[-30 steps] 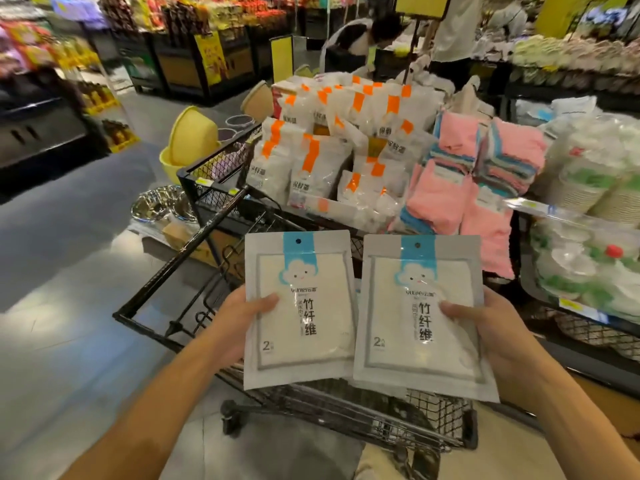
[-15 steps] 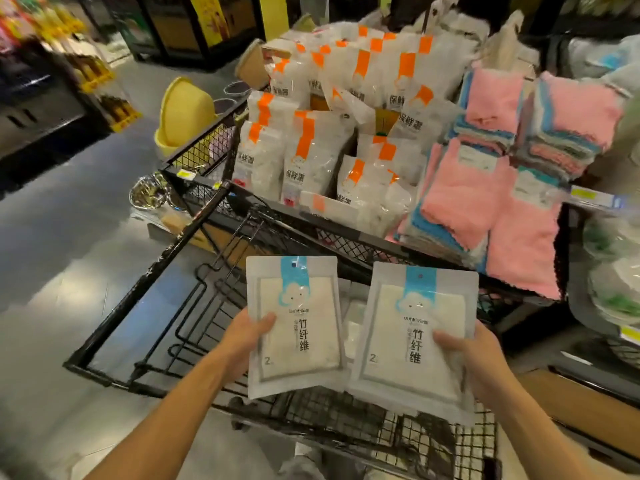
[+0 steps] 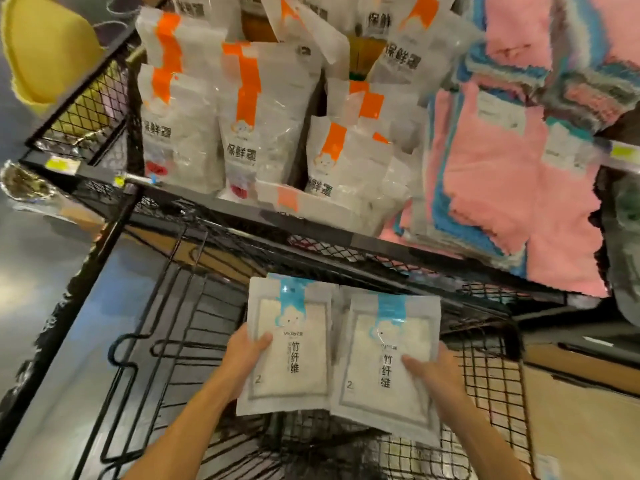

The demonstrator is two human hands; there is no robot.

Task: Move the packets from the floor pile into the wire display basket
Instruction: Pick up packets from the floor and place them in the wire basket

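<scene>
My left hand (image 3: 244, 358) grips one blue-topped packet (image 3: 289, 344) | right hand (image 3: 434, 377) grips another (image 3: 384, 355) | over wire basket (image 3: 485, 386) | 12 o'clock: orange-striped bags (image 3: 256, 112) in mesh bin (image 3: 86, 109) (full).

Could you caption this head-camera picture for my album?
Left hand and right hand each hold a blue-labelled packet over a black wire basket.

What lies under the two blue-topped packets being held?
Below the left packet and right packet shows the black wire basket. The packets cover what is directly beneath, so any contents there cannot be seen.
</scene>
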